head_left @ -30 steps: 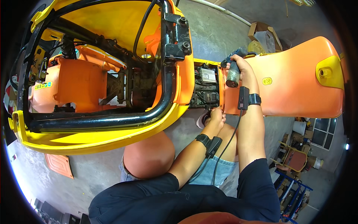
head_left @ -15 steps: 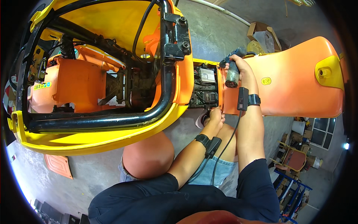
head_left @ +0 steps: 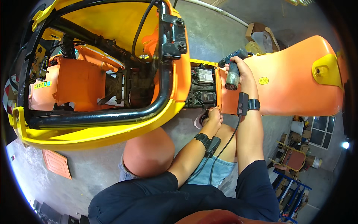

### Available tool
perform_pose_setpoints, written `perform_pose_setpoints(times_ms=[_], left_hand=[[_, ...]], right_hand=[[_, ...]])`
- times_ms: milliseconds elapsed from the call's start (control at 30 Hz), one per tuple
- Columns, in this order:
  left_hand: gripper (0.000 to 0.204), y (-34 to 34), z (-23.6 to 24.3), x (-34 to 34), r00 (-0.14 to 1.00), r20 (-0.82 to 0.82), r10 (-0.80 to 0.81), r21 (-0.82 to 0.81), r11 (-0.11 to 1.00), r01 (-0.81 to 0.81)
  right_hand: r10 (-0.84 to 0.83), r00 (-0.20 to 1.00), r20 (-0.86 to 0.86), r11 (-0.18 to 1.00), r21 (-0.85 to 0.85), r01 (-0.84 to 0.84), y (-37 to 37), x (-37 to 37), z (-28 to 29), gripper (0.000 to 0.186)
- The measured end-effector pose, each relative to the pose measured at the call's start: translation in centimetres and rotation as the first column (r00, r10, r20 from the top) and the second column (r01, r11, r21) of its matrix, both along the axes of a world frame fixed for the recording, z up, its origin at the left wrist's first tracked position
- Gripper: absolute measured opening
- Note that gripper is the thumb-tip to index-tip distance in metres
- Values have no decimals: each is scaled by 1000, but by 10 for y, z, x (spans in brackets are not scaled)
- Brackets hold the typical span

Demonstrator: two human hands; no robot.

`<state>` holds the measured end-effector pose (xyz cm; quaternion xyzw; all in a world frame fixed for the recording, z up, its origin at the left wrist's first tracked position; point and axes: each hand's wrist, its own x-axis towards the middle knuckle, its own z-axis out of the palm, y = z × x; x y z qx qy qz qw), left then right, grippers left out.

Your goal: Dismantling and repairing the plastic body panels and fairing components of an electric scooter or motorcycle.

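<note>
My right hand (head_left: pixel 242 69) grips a blue cordless screwdriver (head_left: pixel 232 71) held against the orange side panel (head_left: pixel 294 86) of a scooter lying on its side. The tool's tip points left toward the panel's upper edge, beside an open bay of black electrical parts (head_left: pixel 203 87). My left hand (head_left: pixel 214 116) is closed at the lower edge of that bay, its fingers pinching something too small to make out. Both wrists wear black bands with a cable.
The scooter's yellow and orange body (head_left: pixel 93 130) with a black tube frame (head_left: pixel 112 114) fills the left. An orange flat panel (head_left: pixel 56 163) lies on the concrete floor. Cardboard boxes (head_left: pixel 261 35) sit behind, blue racks (head_left: pixel 289 188) and a chair at lower right.
The right hand with the screwdriver has shifted slightly; the left hand stays at the bay's lower edge.
</note>
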<state>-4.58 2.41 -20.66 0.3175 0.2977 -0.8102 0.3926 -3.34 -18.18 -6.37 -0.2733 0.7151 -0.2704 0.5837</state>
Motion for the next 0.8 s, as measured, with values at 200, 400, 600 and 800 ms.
perform_pose_setpoints(times_ms=[200, 400, 600, 800], left_hand=[[23, 2, -12, -16, 886, 453, -103, -135, 974, 182], [36, -9, -19, 9, 308, 918, -252, -20, 744, 667], [18, -47, 25, 46, 397, 888, 233, -438, 690, 575], [28, -147, -15, 100, -112, 874, 472, -113, 422, 900]], right_hand=[[-125, 988, 85, 975, -171, 138, 49, -8, 47, 29], [-169, 984, 52, 963, -202, 176, 119, -12, 88, 23], [-138, 984, 117, 922, -347, 171, 167, -57, 80, 24], [17, 996, -83, 879, -473, -55, 206, -48, 89, 46]])
